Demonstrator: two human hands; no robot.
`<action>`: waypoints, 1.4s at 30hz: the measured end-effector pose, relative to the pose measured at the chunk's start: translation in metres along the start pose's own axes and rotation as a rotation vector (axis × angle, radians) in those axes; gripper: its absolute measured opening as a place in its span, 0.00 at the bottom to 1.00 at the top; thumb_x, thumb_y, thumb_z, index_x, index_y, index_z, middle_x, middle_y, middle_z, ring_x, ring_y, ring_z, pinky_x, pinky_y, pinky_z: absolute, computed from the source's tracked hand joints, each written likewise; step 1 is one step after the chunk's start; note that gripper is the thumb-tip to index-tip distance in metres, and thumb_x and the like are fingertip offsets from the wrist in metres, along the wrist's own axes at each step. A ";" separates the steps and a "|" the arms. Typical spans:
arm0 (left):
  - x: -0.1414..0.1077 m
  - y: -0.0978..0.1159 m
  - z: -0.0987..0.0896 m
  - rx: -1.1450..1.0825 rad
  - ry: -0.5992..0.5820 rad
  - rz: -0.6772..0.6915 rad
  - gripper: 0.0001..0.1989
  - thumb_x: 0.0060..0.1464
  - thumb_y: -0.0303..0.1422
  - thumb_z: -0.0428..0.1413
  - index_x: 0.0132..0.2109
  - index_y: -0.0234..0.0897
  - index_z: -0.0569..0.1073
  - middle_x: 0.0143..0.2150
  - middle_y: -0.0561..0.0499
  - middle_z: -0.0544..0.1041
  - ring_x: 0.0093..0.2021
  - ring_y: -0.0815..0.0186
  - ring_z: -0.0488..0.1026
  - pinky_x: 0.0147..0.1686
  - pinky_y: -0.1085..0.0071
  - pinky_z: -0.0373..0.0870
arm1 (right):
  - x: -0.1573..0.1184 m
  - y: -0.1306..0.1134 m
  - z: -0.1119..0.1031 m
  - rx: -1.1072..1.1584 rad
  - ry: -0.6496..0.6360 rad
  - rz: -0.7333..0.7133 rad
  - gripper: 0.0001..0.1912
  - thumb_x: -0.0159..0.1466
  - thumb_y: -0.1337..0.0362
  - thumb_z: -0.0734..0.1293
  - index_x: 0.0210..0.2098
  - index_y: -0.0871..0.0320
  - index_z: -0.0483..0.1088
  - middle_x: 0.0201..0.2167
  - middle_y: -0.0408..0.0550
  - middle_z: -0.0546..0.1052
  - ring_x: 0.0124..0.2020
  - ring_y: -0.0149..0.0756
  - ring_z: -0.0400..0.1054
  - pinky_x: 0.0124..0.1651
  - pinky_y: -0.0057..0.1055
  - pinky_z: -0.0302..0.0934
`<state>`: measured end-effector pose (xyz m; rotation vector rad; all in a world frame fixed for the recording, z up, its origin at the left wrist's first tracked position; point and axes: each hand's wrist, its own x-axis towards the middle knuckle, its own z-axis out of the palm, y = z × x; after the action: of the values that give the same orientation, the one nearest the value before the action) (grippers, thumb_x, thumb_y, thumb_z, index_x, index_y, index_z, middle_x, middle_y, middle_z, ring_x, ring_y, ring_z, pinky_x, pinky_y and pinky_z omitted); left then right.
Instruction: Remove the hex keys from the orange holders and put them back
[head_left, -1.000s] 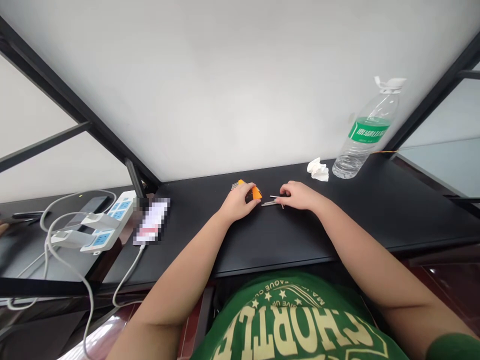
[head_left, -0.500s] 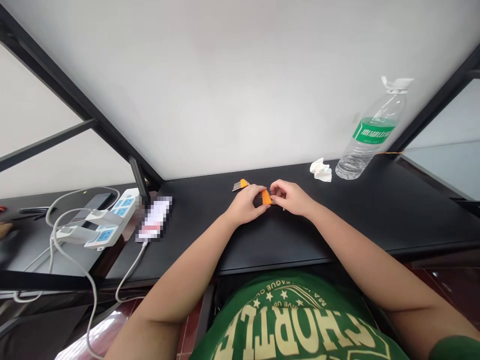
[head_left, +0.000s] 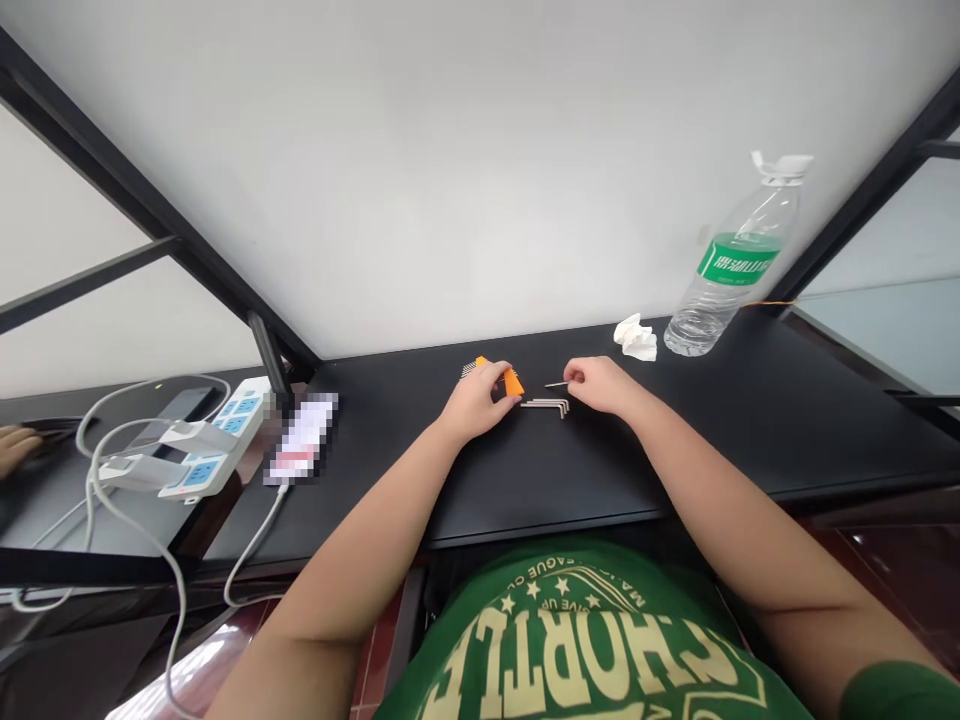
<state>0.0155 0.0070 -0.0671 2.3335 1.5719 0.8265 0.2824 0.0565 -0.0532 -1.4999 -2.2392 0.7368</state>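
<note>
Left hand [head_left: 476, 402]: curled around an orange plastic holder [head_left: 513, 382].
Right hand [head_left: 600, 385]: narrow, beside a thin hex key [head_left: 556, 384]; grip hard to tell.
Counter [head_left: 390, 480]: loose hex keys [head_left: 544, 405] between the hands.
Risk: a bump could scatter them.

on the desk [head_left: 390, 480], the left hand [head_left: 476, 402] rests on a hex key holder [head_left: 512, 381]. just right of it lie several hex keys [head_left: 545, 406], in front of and left of the right hand [head_left: 600, 387]. one more hex key [head_left: 556, 384] lies just left of that hand. further back and right sits a crumpled tissue [head_left: 636, 338], with a water bottle [head_left: 712, 290] right of it. well left lie a phone [head_left: 302, 437] and, beyond it, a power strip [head_left: 217, 440].
</note>
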 end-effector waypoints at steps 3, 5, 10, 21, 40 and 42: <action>0.001 -0.006 -0.001 -0.029 -0.005 -0.020 0.24 0.58 0.39 0.63 0.59 0.42 0.71 0.53 0.48 0.79 0.47 0.59 0.77 0.51 0.59 0.76 | 0.000 0.005 -0.002 -0.149 -0.094 0.006 0.15 0.62 0.49 0.70 0.34 0.55 0.73 0.36 0.46 0.76 0.32 0.33 0.67 0.33 0.29 0.56; 0.001 -0.008 -0.001 -0.036 -0.006 -0.025 0.24 0.58 0.40 0.63 0.59 0.43 0.72 0.53 0.48 0.79 0.47 0.59 0.77 0.51 0.59 0.77 | -0.002 0.001 0.001 -0.183 -0.120 -0.044 0.18 0.61 0.46 0.71 0.36 0.54 0.73 0.41 0.47 0.76 0.34 0.34 0.67 0.33 0.29 0.55; 0.001 -0.003 0.001 -0.050 -0.010 -0.012 0.25 0.58 0.40 0.63 0.61 0.43 0.71 0.55 0.48 0.79 0.48 0.59 0.77 0.52 0.58 0.76 | -0.010 -0.014 0.016 -0.225 -0.162 -0.202 0.05 0.64 0.63 0.67 0.38 0.56 0.71 0.44 0.48 0.73 0.35 0.31 0.66 0.37 0.29 0.56; -0.001 0.008 0.008 -0.140 0.004 0.128 0.24 0.60 0.39 0.62 0.61 0.41 0.69 0.53 0.45 0.77 0.49 0.58 0.77 0.52 0.57 0.77 | -0.012 -0.024 0.018 0.205 0.030 -0.277 0.08 0.65 0.59 0.66 0.40 0.55 0.70 0.37 0.46 0.76 0.33 0.33 0.68 0.37 0.31 0.62; 0.000 0.019 0.007 -0.091 -0.017 0.176 0.21 0.60 0.39 0.62 0.58 0.41 0.70 0.47 0.46 0.78 0.45 0.59 0.76 0.50 0.59 0.76 | -0.009 -0.033 0.032 0.333 0.146 -0.240 0.05 0.59 0.63 0.67 0.34 0.56 0.68 0.29 0.42 0.76 0.28 0.31 0.67 0.35 0.28 0.62; 0.001 0.017 0.005 -0.015 -0.019 0.153 0.21 0.60 0.38 0.61 0.59 0.40 0.70 0.47 0.45 0.78 0.46 0.57 0.76 0.49 0.58 0.75 | -0.007 -0.029 0.030 0.306 0.200 -0.216 0.07 0.57 0.65 0.66 0.37 0.55 0.69 0.28 0.41 0.75 0.27 0.31 0.66 0.36 0.29 0.61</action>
<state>0.0320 0.0017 -0.0633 2.4673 1.3886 0.8430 0.2472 0.0347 -0.0600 -1.1152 -1.9934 0.7816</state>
